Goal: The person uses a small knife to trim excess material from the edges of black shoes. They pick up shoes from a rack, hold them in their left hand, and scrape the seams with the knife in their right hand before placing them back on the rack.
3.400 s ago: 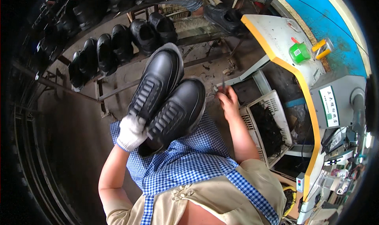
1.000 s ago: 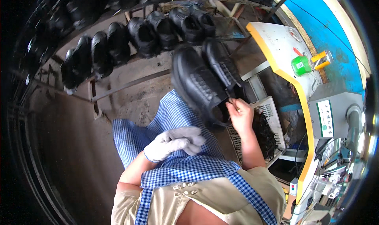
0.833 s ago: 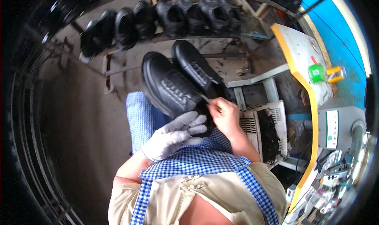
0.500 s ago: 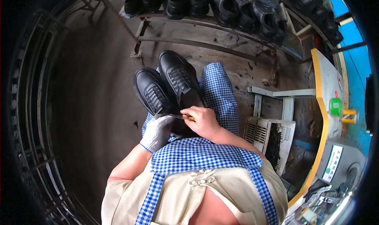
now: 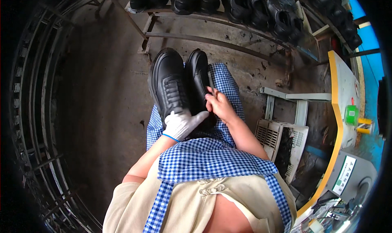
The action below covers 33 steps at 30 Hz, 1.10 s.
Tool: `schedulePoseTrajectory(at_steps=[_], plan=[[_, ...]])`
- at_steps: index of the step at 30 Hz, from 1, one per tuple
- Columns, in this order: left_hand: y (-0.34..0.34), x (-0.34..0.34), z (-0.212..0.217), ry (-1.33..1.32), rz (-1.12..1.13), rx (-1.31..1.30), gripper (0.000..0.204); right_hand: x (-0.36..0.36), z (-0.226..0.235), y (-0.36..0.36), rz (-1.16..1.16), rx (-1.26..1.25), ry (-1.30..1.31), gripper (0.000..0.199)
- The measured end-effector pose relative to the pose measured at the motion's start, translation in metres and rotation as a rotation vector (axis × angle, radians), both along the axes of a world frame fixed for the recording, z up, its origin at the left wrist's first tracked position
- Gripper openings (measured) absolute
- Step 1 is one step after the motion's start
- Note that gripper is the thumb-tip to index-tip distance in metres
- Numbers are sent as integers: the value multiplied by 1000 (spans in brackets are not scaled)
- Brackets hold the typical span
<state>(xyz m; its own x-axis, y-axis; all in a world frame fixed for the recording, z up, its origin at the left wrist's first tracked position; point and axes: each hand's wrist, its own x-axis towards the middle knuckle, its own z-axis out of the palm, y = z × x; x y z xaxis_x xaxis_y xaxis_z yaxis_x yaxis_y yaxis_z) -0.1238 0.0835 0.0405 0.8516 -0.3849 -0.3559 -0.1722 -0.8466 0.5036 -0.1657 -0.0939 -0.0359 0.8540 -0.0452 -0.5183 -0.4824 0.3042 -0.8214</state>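
Two black lace-up shoes lie side by side on my lap, toes pointing away. My left hand (image 5: 179, 124), in a white knitted glove with a blue cuff edge, grips the left black shoe (image 5: 168, 75) at its heel end. Its fingers are partly hidden by the shoe, and its thumb reaches across toward the other shoe. The right black shoe (image 5: 199, 73) is tilted onto its side. Beside it my bare right hand (image 5: 220, 105) is closed around a slim tool (image 5: 211, 81) with a thin grey blade pointing away; the handle is hidden in the fingers.
Ahead stands a metal rack (image 5: 220, 39) with several black shoes on top. At right is a yellow-edged workbench (image 5: 336, 94) with a green container (image 5: 350, 115) and a grey machine (image 5: 350, 173). A white plastic crate (image 5: 267, 137) sits under it. Metal racking (image 5: 41, 110) lines the left.
The right shoe has rolled onto its side, and the left one has turned straighter. My right hand has moved forward with the tool, whose blade has swung from pointing left to pointing away.
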Motion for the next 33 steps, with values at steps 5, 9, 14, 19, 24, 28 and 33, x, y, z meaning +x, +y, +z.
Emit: schedulePoseTrajectory(at_steps=[5,9,14,19,24,28,33], plan=[[-28,15,-2,-26,-56,159,77,-14,-6,-30,-37,-524,-165,31],[-42,14,-32,-172,-81,214,41,-16,-14,-18,13,-666,-247,31],[15,50,-36,-431,-56,162,29,-14,-10,-31,-136,-347,-206,26],[90,77,3,-130,68,46,36,0,10,-44,-147,-203,-382,39],[122,54,-8,-143,-28,-326,50,14,45,-19,-20,-28,-447,56],[131,49,-68,666,1081,-1211,40,9,44,0,-11,-23,-502,54],[141,32,-54,688,1008,-1280,44,12,68,-17,34,-336,-679,36]])
